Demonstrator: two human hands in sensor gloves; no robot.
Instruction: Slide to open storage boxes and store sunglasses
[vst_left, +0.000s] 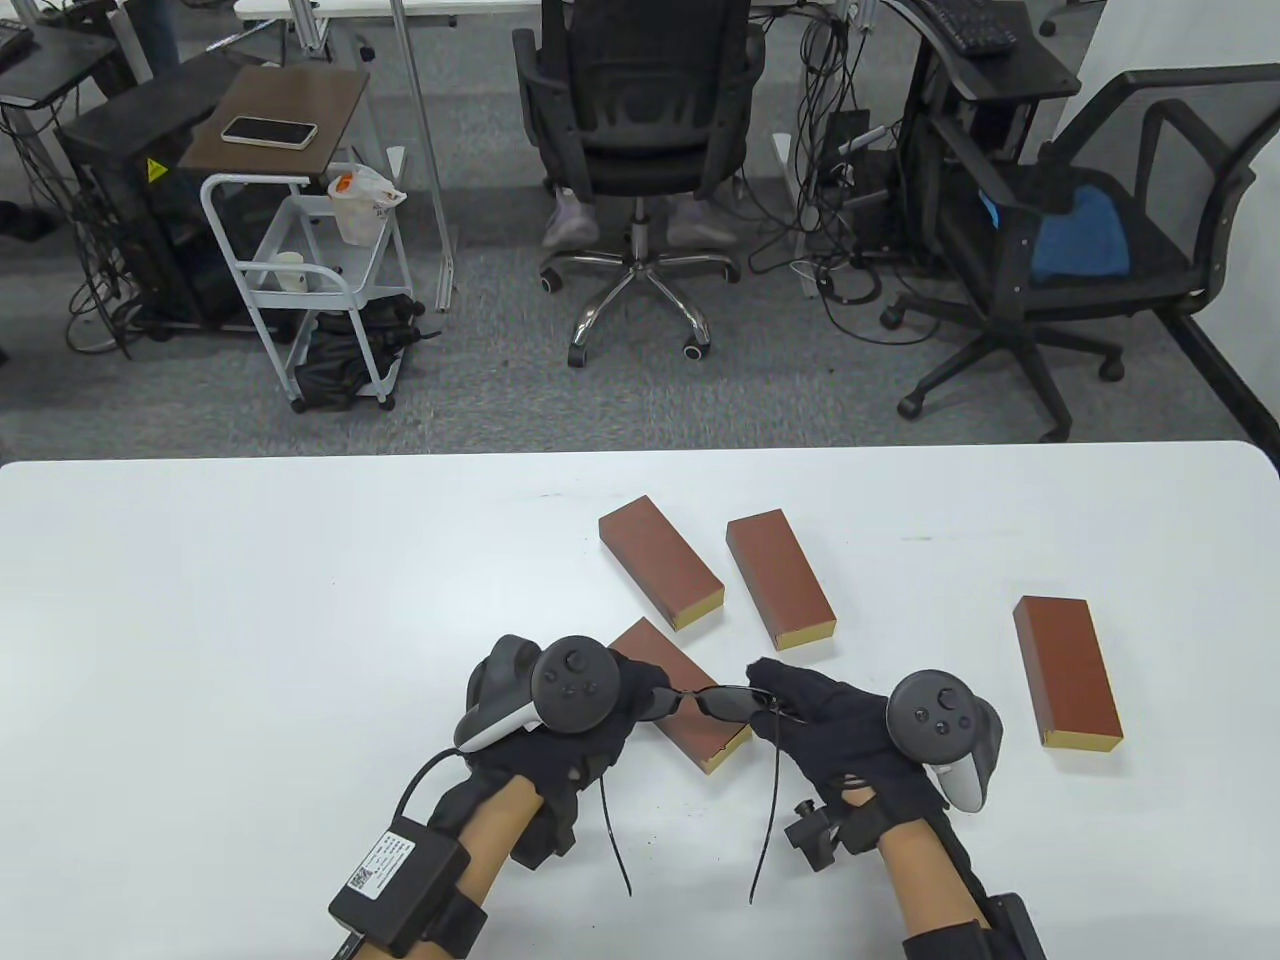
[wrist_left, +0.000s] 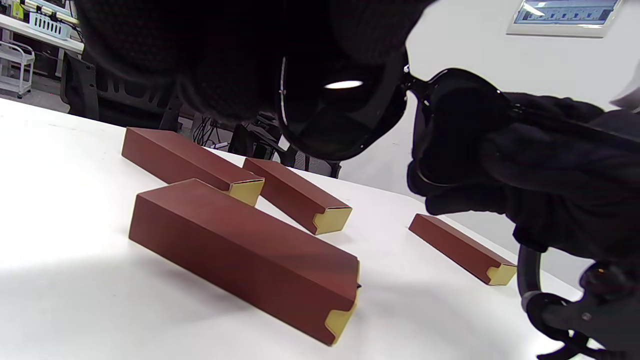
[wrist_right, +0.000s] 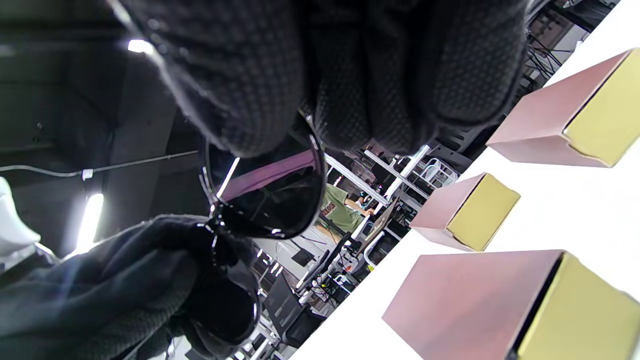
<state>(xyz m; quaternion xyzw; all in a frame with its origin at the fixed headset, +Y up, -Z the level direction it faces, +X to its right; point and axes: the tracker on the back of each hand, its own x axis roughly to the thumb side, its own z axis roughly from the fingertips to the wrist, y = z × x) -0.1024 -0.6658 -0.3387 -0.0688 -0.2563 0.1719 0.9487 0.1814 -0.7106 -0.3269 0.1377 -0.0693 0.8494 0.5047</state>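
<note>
Both hands (vst_left: 700, 715) pinch sunglasses (vst_left: 715, 702) by frame ends, arms unfolded, above nearest box (vst_left: 690, 735); boxes all closed; next, judged: fold arms, slide box open.

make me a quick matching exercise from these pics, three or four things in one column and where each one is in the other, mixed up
Things:
1. sunglasses
2. lone box
3. nearest box
4. phone

Places:
A. on the brown side table
B. under the sunglasses
C. off alone by the right hand
D. held between left hand and right hand

Pairs: 1-D, 2-C, 3-B, 4-A
</note>
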